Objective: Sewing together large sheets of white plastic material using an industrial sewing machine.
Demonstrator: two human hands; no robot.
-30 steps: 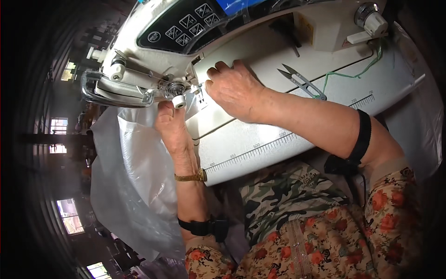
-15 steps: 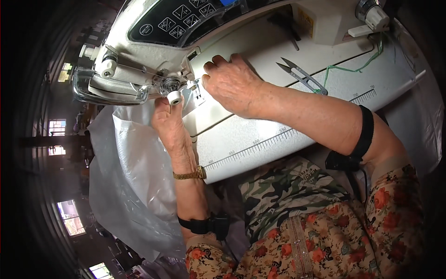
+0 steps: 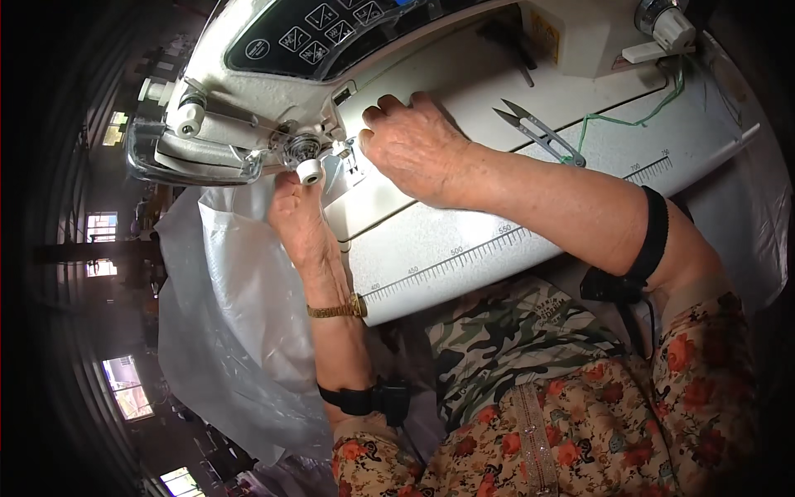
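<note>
At the needle area of a white sewing machine [image 3: 248, 103], both my hands work close together. My left hand [image 3: 296, 207] is left of the presser foot [image 3: 341, 151], fingers bent inward, with the tips partly hidden behind a white knob [image 3: 309, 171]. On the other side, my right hand [image 3: 414, 149] rests on the machine bed [image 3: 431, 257] with its fingers curled and thumb side toward the needle plate [image 3: 354, 170]. What either hand pinches is too small or hidden to make out. A whitish translucent plastic sheet [image 3: 248, 282] hangs below my left hand.
Grey thread snips [image 3: 542, 132] lie on the bed right of my right hand, with green thread [image 3: 617, 123] by their handle. A dark tool [image 3: 517, 54] lies farther back. A printed ruler scale [image 3: 455, 258] runs along the bed's front edge.
Almost nothing differs. The machine head appears shifted very slightly left in the picture, and both hands keep nearly the same place and pose.
</note>
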